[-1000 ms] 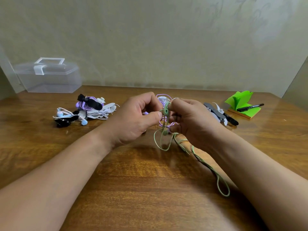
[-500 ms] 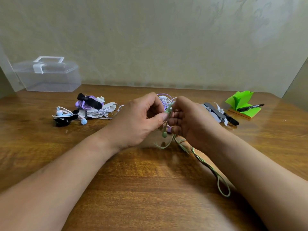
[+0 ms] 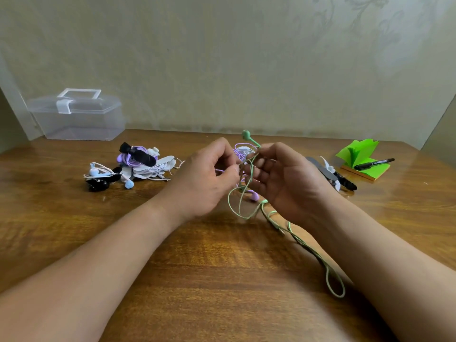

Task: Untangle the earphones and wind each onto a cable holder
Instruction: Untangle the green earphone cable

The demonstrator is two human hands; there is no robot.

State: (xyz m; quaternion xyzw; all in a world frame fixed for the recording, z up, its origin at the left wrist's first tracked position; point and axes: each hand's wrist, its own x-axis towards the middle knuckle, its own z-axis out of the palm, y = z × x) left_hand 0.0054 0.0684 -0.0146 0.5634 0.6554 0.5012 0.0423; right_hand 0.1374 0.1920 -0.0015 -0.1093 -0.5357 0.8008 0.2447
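My left hand (image 3: 207, 178) pinches the green earphone cable (image 3: 240, 206) between thumb and fingers at mid-table. My right hand (image 3: 283, 178) faces it, palm turned inward, fingertips pinching the same cable near one green earbud (image 3: 246, 135), which sticks up above the hands. The green cable loops down between the hands and trails under my right forearm to a loop (image 3: 334, 285) near the front. A purple earphone tangle (image 3: 243, 151) lies behind the hands, with a purple earbud (image 3: 254, 196) below them.
A pile of wound earphones on holders (image 3: 138, 164) lies at the left, a clear plastic box (image 3: 76, 117) behind it. Spare cable holders (image 3: 328, 171) lie at the right, beside a green sticky-note pad (image 3: 362, 159) with a black marker (image 3: 373, 164).
The hands have drawn slightly apart. The green earbud, earlier low between the fingers, now sticks up above them, and the right palm has opened toward the left hand.
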